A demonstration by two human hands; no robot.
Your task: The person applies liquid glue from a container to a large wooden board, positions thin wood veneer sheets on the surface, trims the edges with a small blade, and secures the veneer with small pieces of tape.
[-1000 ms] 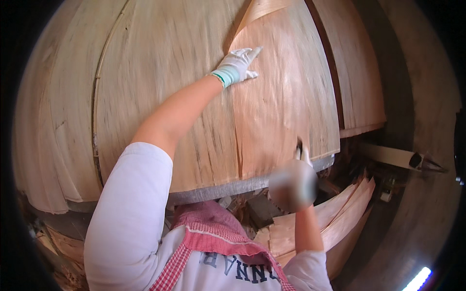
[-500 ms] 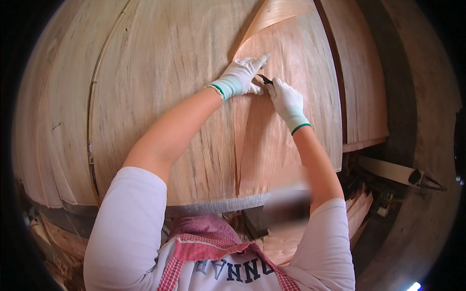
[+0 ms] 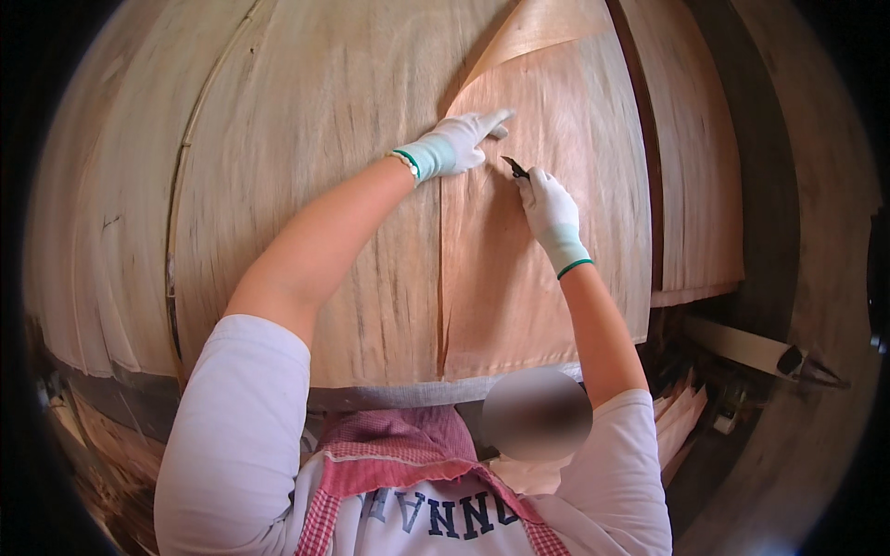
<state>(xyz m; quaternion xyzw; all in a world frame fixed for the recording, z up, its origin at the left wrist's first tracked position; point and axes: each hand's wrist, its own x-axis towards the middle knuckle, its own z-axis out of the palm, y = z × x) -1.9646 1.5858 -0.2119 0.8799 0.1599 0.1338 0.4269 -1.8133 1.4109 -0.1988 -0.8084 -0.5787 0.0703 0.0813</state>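
Note:
A reddish wood veneer sheet [image 3: 505,278] lies over a wide, paler veneer sheet [image 3: 306,120] in front of me. Its far end is folded over in a flap [image 3: 542,37]. My left hand [image 3: 462,141], in a white glove with a green-edged cuff, rests near the reddish sheet's left edge, fingers stretched out toward the right. In my right hand [image 3: 552,208], gloved the same way, is a small dark knife [image 3: 515,168]. Its blade tip points up and left, just below the left fingertips. Whether the blade touches the veneer I cannot tell.
A thin bamboo-like stick [image 3: 183,153] runs lengthwise across the veneer at left. Beyond a dark gap at right lies another veneer stack [image 3: 695,167]. A pale beam [image 3: 737,345] and loose veneer scraps [image 3: 679,417] are at lower right. The grey table edge [image 3: 371,397] faces me.
My right hand and the knife have moved slightly nearer to me, away from the left hand. The left fingers have drawn closer together. The reddish sheet's near left edge has shifted slightly left.

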